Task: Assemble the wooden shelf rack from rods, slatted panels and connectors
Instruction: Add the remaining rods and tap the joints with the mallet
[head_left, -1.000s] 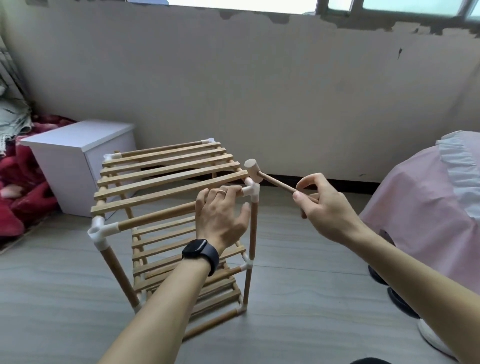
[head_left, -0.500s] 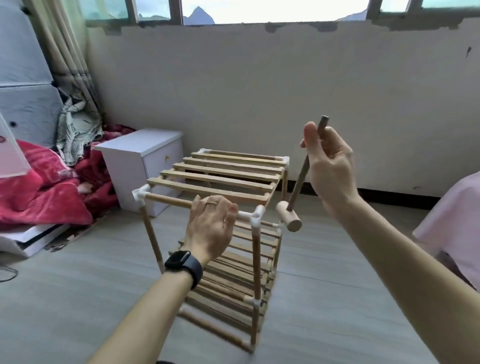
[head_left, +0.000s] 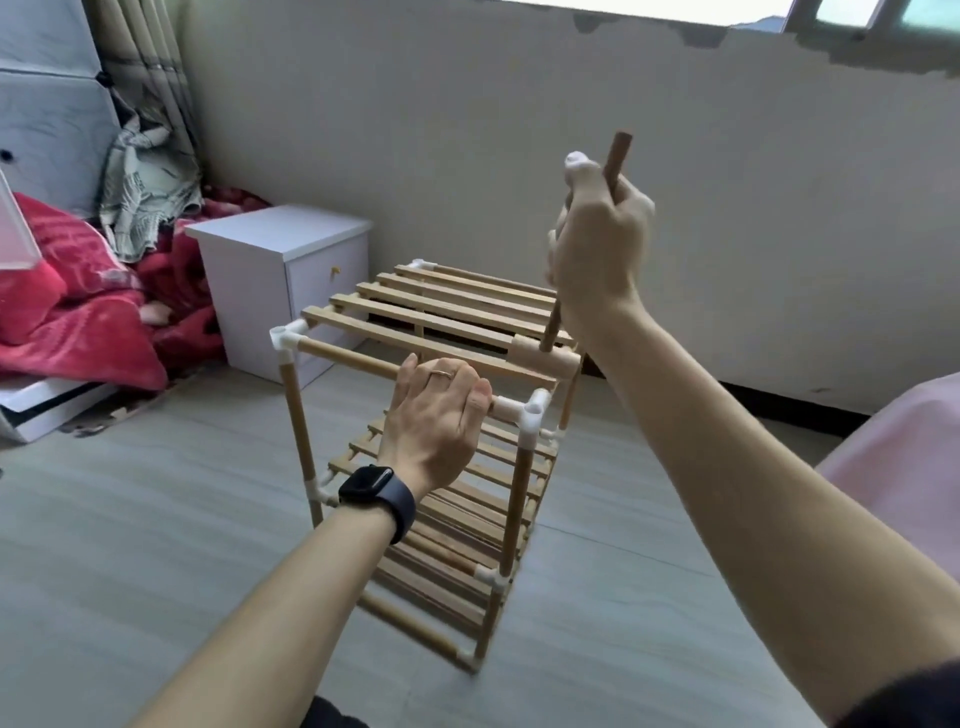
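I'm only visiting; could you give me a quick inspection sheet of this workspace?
Surface: grey plank floor, rack standing on it.
Job's things: rack upright, white connectors at corners; mallet head down by the top panel's right edge.
Clutter: red blanket heaped at left.
Hands: left hand grips the front top rod; right hand grips the mallet handle.
Cables: nothing seen.
Surroundings: white cabinet behind the rack; plain wall.

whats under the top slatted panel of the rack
Beneath the top panel, lower slatted shelves show through the open frame. The left hand covers part of them, which cannot be seen.
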